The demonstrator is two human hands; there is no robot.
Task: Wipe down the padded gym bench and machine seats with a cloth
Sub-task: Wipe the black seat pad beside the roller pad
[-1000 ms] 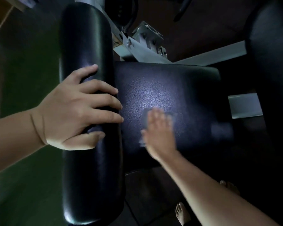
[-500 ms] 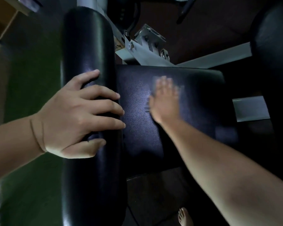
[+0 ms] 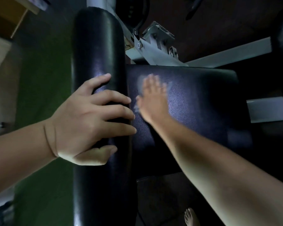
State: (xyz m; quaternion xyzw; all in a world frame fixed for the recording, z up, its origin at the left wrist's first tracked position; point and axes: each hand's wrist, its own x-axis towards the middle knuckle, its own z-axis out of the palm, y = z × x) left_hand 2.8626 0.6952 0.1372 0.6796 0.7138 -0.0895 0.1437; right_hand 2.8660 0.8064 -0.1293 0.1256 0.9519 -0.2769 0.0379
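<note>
While the left hand (image 3: 88, 121) grips the roll (image 3: 96, 46), fingers curled over it, the right hand (image 3: 152, 100) lies flat, fingers straight, pressing the blurred cloth (image 3: 140, 82) onto the seat (image 3: 194, 103), at its left side beside the roll.

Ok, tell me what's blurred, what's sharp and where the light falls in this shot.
Head view: the right hand and the cloth under it are smeared by motion blur; the left hand gripping the roll pad is sharp; a soft sheen lights the seat pad beside the right hand; the frame's edges sink into deep shadow.
</note>
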